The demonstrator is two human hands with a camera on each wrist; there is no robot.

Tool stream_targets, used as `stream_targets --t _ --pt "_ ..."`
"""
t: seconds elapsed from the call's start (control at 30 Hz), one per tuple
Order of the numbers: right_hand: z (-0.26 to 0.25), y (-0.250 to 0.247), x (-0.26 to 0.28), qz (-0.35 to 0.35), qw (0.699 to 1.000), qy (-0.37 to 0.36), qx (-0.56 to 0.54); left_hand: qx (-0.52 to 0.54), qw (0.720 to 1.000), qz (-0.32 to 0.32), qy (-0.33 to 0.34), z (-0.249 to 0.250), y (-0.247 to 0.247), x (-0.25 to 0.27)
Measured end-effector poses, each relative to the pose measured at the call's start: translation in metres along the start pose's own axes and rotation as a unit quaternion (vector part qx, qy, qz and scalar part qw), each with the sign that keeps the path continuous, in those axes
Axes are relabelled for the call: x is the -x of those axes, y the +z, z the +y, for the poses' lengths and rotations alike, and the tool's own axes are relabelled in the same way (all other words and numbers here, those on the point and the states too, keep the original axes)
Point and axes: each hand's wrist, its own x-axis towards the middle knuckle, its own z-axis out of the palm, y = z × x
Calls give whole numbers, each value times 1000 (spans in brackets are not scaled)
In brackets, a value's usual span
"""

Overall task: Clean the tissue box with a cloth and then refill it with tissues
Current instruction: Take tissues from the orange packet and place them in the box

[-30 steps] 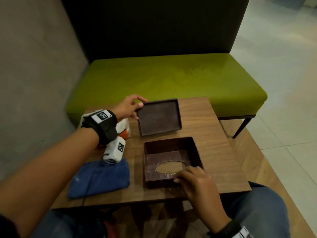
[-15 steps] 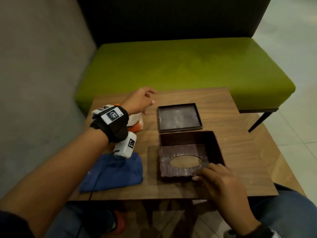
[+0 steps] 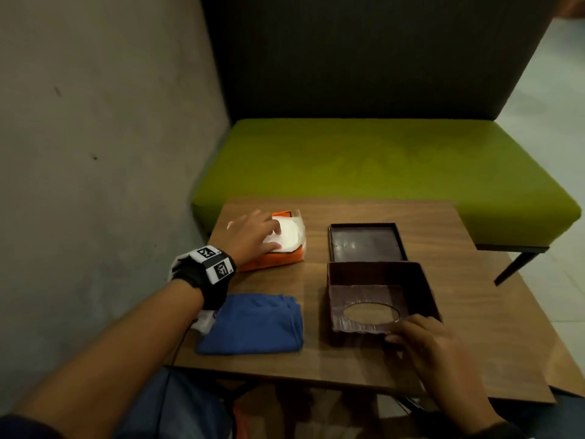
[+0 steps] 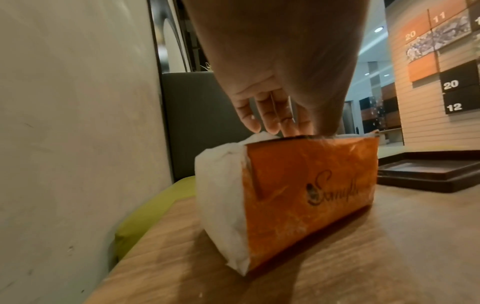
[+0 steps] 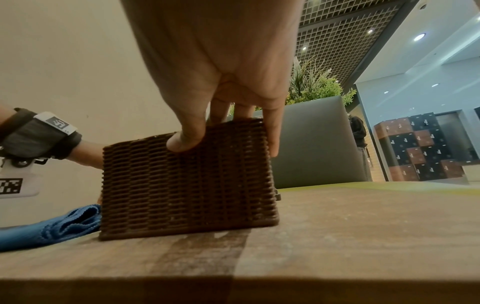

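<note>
The brown woven tissue box (image 3: 380,280) lies upside down on the table, its oval slot against the wood. My right hand (image 3: 408,331) pinches its near wall, thumb (image 5: 182,142) outside and fingers over the rim. The box's flat bottom panel (image 3: 367,242) lies just behind it. An orange pack of white tissues (image 3: 285,245) sits at the table's far left. My left hand (image 3: 262,236) rests on top of the pack, its fingertips (image 4: 270,127) touching the white tissues (image 4: 221,185). A folded blue cloth (image 3: 253,324) lies left of the box.
The small wooden table (image 3: 474,312) stands against a grey wall (image 3: 95,153) on the left. A green bench (image 3: 380,160) with a dark backrest is behind it. My knees are under the near edge. Tiled floor lies to the right.
My left hand let go of the flat panel and moved left onto the tissue pack. My right hand has stayed on the box's near wall. The head view has shifted.
</note>
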Motion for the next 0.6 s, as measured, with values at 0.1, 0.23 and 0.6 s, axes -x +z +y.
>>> stream_targets --t 0.1,0.23,0.6 --pt "2 0 -1 2 1000 1 -7 -3 1000 -10 11 2 2 -3" --pt "-1 1 0 15 1000 -1 1 -18 999 -36 18 -2 3 -6" --pt "-2 3 2 31 999 10 -13 -124 988 -24 84 1 1 2"
